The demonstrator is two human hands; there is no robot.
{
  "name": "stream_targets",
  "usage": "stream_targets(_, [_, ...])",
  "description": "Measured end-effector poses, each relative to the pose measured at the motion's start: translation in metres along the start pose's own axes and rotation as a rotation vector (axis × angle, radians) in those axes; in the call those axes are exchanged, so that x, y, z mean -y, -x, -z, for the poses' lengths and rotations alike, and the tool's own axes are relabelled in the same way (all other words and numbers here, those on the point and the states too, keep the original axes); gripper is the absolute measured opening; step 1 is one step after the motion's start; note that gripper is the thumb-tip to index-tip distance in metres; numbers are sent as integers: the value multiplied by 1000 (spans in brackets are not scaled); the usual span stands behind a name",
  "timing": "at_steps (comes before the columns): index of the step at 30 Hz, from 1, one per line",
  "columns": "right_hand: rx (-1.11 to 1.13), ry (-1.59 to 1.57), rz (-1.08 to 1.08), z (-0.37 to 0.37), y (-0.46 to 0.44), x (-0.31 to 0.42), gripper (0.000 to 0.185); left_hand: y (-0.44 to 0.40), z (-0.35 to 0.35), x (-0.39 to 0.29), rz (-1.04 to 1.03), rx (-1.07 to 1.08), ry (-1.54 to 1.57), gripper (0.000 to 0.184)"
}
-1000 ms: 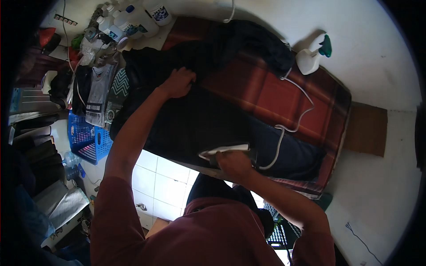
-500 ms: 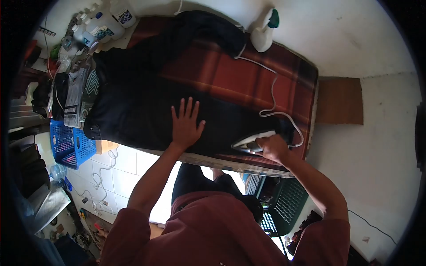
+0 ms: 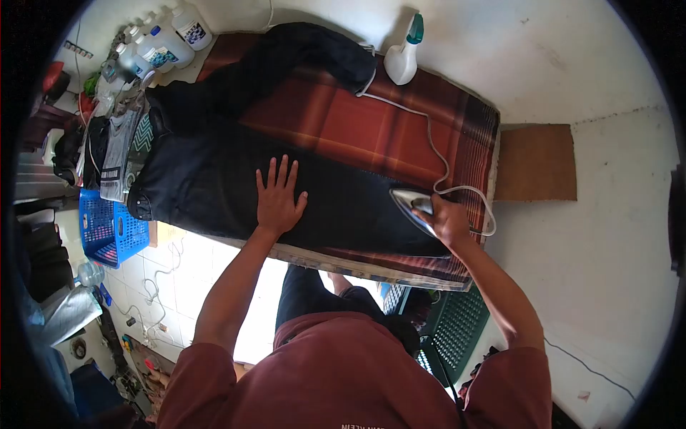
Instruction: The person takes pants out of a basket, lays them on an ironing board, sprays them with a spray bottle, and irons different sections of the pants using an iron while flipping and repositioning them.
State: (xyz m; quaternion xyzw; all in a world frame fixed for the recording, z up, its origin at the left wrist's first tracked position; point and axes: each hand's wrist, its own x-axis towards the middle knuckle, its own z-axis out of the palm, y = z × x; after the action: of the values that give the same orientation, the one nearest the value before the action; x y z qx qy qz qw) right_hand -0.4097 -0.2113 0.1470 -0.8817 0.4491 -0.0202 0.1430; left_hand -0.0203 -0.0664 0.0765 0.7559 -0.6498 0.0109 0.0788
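Black trousers (image 3: 214, 182) lie stretched across a padded surface covered in red plaid cloth (image 3: 357, 136). One leg runs to the right under both hands; the other is folded back toward the wall. My left hand (image 3: 280, 204) rests flat on the near leg, fingers spread. Gripped in my right hand (image 3: 450, 220) is a clothes iron (image 3: 414, 207), which sits near the end of that leg with its tip pointing up and left. The iron's white cord (image 3: 437, 154) loops to its right and trails back toward the folded leg.
A white spray bottle (image 3: 402, 63) with a green head stands at the back edge. Several plastic bottles (image 3: 161, 50) crowd the back left corner. Below the left end is a blue basket (image 3: 118, 229); a dark green basket (image 3: 457, 322) sits beneath the near right edge.
The iron has turned, its tip now pointing more away from me, and moved slightly farther back on the trouser leg. My left hand stays flat at about the same place on the cloth.
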Motion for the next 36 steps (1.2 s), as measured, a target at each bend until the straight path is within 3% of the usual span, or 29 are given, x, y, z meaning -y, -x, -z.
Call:
stream_targets(3, [-20, -64, 121, 4, -18, 7, 49, 0, 2, -1, 5, 0, 3, 75])
stream_targets(8, [-7, -48, 101, 2, -47, 5, 46, -1, 6, -3, 16, 22, -13, 75])
stream_targets(10, [14, 12, 239, 5, -51, 5, 46, -1, 8, -4, 9, 51, -18, 75])
stream_targets(15, [-8, -38, 134, 11, -96, -21, 51, -2, 7, -5, 11, 58, -35, 75])
stream_targets(17, [-38, 106, 172, 12, -116, -38, 56, -3, 9, -5, 5, 55, -40, 75])
stream_targets(25, [-99, 151, 249, 37, -167, -127, 66, -2, 10, -6, 31, 39, -14, 76])
stream_targets(27, [-39, 168, 191, 65, -168, -99, 68, -4, 12, -6, 41, 73, -4, 77])
stream_targets(29, [-204, 212, 40, 80, -186, -60, 70, -5, 13, -5, 57, 75, -8, 77])
stream_targets(30, [-56, 0, -121, 103, -204, -32, 77, -5, 12, -5, 63, 108, -6, 78])
stream_targets(31, [-57, 4, -99, 96, -232, -33, 77, -7, 12, -6, 83, 99, -8, 78])
stream_targets(33, [-498, -634, -109, 66, -294, -30, 90, -5, 15, -5, 72, 123, 22, 79])
stream_targets(34, [-432, -878, -141, 65, -319, -23, 101, -4, 17, -5, 105, 118, 4, 79])
stream_targets(35, [-555, -909, -32, 59, -341, -14, 97, -5, 17, -5, 90, 132, 10, 79])
stream_targets(36, [-516, -973, -27, 58, -354, -13, 88, -6, 18, -3, 75, 148, 13, 79])
